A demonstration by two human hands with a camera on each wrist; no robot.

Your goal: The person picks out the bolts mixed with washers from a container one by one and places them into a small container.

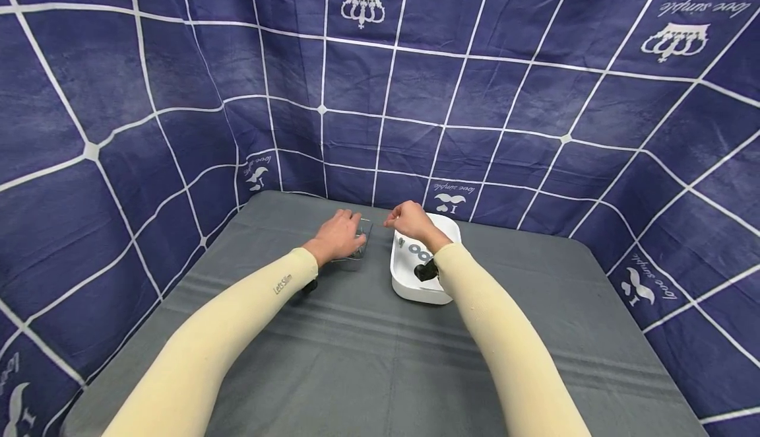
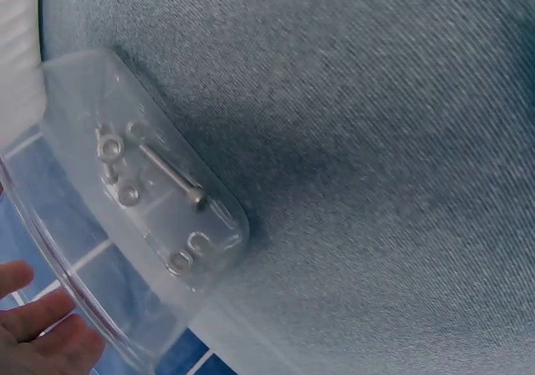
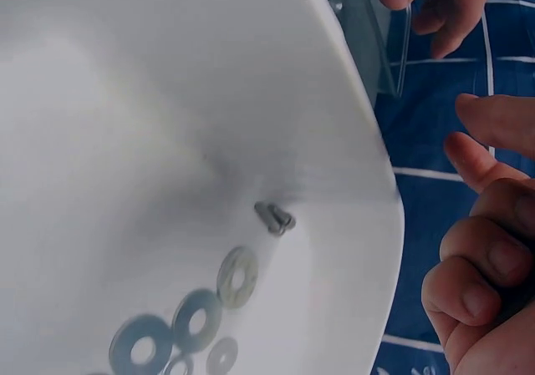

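My left hand (image 1: 340,234) is at the clear plastic box (image 2: 92,233), its thumb and fingers spread near the rim. Inside that box lie a long bolt (image 2: 170,173), a shorter bolt partly under a ring, and several small metal rings (image 2: 128,194), either nuts or washers. My right hand (image 1: 413,220) hovers by the far left edge of the white tray (image 1: 420,295). Its thumb and index finger (image 3: 501,124) point out with a gap between them, nothing visible there; the other fingers curl in. Small metal screws (image 3: 274,218) and several flat washers (image 3: 121,347) lie in the tray.
A grey cloth-covered table (image 1: 356,358) carries both containers, the clear box left of the white tray with a narrow gap between. Behind and at the sides hangs a blue curtain (image 1: 415,87) with white lines.
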